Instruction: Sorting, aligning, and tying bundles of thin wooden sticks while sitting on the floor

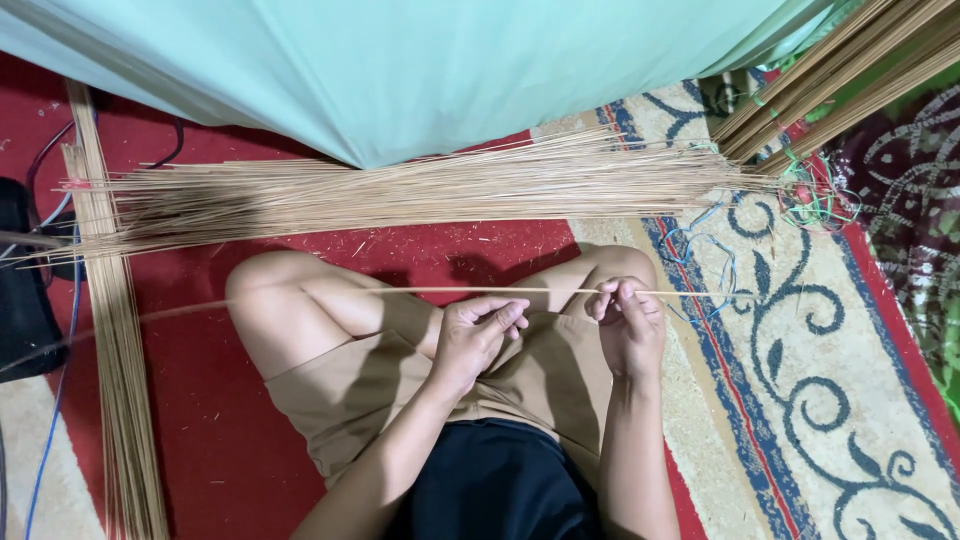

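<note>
A pale green cloth (400, 70) fills the top of the view and hangs over the far ends of what lies behind it. Under everything runs a red floor mat (210, 420), and to the right of it a cream rug (830, 400) with blue scrollwork and a red border.

Across the middle lies a long sheaf (400, 190) of thin tan sticks, side to side, tied near its right end with tangled green and blue string (815, 200). A second bundle (840, 75) slants in at the top right, its upper end cut off by the frame. A third, flatter row of sticks (120, 360) runs down the left side — crossing under the sheaf and leaving the picture at the bottom. At the far left a black object (20, 300) and thin cables (60, 390) show only in part (what they belong to cannot be made out).

The person sits cross-legged in tan shorts (520, 380), knees between the hands and the sheaf.

A single stick (400, 291) lies level just above the knees, held by both hands. The left hand (475, 335) has its fingers pinched on it near the middle; the right hand (625, 325) has fingers curled shut around it farther right. The stick's left end fades out over the mat — hard to trace.
</note>
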